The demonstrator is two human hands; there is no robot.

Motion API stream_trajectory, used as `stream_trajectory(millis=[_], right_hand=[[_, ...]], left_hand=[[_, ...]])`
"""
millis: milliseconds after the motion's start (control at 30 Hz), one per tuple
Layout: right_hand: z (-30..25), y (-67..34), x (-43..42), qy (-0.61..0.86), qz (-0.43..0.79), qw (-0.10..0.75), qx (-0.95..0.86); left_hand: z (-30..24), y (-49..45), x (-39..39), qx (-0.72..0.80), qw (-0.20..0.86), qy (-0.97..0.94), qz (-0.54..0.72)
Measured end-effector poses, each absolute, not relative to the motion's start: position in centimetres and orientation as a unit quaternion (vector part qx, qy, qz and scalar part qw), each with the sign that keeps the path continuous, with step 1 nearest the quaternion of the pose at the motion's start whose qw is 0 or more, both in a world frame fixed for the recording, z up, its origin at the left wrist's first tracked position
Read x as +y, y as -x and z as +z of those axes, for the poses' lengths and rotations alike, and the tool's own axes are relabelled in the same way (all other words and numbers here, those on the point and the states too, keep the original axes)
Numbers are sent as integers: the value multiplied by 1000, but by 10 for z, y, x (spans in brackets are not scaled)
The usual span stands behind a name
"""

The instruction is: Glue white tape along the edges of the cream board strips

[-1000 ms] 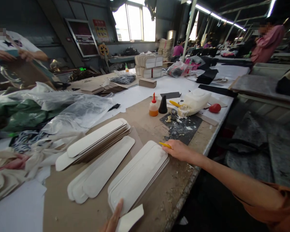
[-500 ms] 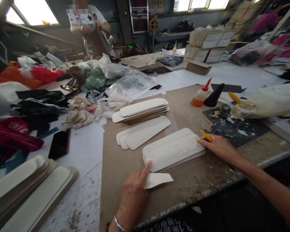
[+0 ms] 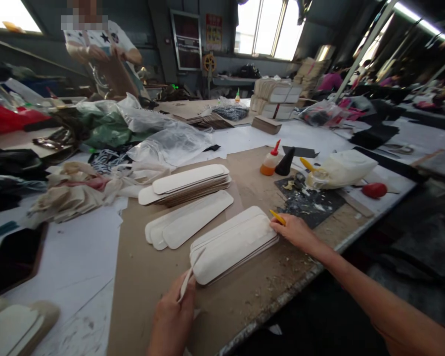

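A: Holding what with the left hand (image 3: 172, 307)?

B: Pinching a pale strip (image 3: 192, 278), turned on edge, tip over the near end of the pale stack (image 3: 233, 244). Touching down there or not: cannot tell.

A: And with the right hand (image 3: 300, 236)?

B: Wrapped round a yellow tool (image 3: 278, 217), right at the far end of the same stack. Contact with it unclear.

A: How to rate the strip for handling?

B: Judged light, thin, card-like; likely to crease if squeezed hard. Best taken flat-faced near one end, as in this pinch.

A: And the stack, lying between both hands?

B: Probably stiffish, smooth, apt to slide sheet over sheet. Best taken by both ends, edges kept level.

A: Anything farther out?

B: Beyond the left hand, fanned pieces (image 3: 195, 221), then a thicker pile (image 3: 193, 180). Beyond the right hand, a dark mat (image 3: 323, 207) and an orange-filled bottle (image 3: 269, 165).
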State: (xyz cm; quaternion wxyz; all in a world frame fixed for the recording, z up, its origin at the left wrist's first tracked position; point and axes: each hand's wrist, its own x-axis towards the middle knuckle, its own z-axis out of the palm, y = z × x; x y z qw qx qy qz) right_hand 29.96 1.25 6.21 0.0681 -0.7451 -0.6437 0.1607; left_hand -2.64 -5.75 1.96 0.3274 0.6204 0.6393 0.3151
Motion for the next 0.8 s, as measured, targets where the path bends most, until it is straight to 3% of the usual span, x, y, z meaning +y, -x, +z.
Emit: stream_trajectory(millis=[400, 567, 800], right_hand=[[63, -288, 2, 725, 89, 12, -683], [52, -293, 2, 717, 74, 34, -692], [49, -300, 6, 731, 163, 120, -652]], left_hand=[[35, 30, -57, 667, 396, -548, 312], [56, 20, -60, 689, 438, -443, 371], [58, 5, -51, 685, 508, -314, 417]])
